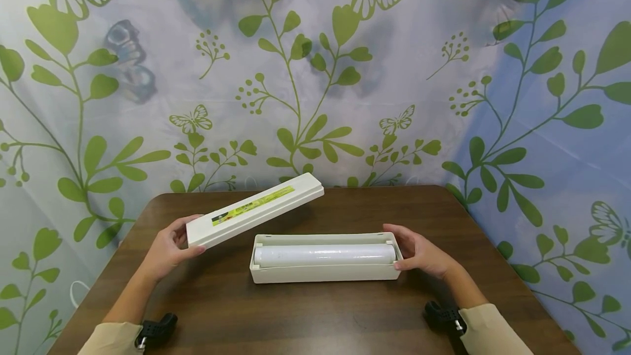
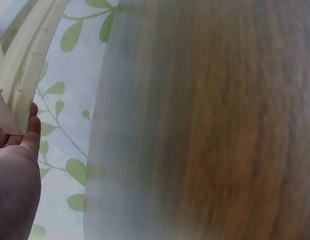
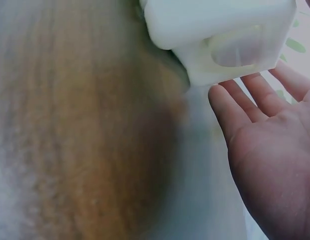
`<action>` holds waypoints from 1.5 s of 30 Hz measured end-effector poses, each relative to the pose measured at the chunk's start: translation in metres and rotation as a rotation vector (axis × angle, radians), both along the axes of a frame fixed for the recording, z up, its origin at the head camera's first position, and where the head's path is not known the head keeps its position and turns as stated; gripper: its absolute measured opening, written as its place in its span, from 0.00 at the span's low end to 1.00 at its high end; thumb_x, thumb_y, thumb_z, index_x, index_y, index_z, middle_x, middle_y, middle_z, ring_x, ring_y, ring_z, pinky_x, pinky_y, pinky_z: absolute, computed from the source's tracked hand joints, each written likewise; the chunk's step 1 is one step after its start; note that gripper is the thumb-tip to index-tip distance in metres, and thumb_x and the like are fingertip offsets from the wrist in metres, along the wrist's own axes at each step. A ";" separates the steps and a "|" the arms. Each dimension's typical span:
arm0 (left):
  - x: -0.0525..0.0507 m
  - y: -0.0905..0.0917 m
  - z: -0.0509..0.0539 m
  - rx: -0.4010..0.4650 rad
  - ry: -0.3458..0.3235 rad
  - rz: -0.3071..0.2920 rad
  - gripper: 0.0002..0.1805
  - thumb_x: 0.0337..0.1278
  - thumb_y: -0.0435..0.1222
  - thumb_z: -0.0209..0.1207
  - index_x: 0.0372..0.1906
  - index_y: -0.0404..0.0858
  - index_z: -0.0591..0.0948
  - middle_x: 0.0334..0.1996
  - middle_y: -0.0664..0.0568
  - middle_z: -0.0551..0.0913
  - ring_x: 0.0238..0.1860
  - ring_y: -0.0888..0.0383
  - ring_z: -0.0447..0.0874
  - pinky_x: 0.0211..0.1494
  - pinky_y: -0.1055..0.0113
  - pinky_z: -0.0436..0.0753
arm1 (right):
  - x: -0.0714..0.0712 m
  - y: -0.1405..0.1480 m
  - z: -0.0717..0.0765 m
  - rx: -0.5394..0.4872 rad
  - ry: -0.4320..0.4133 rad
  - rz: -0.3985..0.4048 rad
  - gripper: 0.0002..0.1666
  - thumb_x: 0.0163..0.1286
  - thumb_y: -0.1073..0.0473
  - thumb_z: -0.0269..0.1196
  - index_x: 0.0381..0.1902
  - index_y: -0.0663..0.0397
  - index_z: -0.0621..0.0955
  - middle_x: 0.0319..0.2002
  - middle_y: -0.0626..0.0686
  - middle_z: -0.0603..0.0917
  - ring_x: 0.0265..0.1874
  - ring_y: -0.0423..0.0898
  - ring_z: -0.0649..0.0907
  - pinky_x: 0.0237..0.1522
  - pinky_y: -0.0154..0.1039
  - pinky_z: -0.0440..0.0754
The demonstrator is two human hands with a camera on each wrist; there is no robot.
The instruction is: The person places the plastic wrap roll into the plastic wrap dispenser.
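A long white lid [image 1: 263, 213] with a yellow-green label [image 1: 252, 205] is slanting up to the right, left of the frame's centre; the fingers of my left hand [image 1: 170, 248] are gripping its lower-left end. An open white box [image 1: 325, 274] is sitting just below centre, cradling a glossy white roll [image 1: 325, 255], and the fingers and thumb of my right hand [image 1: 425, 253] are clasping its right end. The brown, wood-grained surface [image 1: 296, 316] is spreading beneath them; a pale hanging cloth [image 1: 424, 53], printed with green leaves and butterflies, is filling the upper frame. My left wrist view is showing the lid's ridged inner side, and my right one a rounded opening [image 3: 237, 47] in the box's end wall; the head view is hiding both.
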State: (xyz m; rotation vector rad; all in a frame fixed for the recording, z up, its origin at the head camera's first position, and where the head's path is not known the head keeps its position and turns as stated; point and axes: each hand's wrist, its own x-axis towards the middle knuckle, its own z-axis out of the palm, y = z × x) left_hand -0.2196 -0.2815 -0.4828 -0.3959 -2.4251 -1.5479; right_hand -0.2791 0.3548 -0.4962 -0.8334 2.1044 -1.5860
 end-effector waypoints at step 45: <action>-0.011 0.037 0.010 0.077 0.014 -0.199 0.39 0.51 0.24 0.73 0.70 0.32 0.72 0.66 0.38 0.74 0.53 0.66 0.80 0.53 0.78 0.82 | -0.036 -0.071 0.063 -0.034 0.161 -0.133 0.47 0.66 0.62 0.72 0.77 0.59 0.63 0.78 0.62 0.64 0.77 0.63 0.63 0.73 0.43 0.68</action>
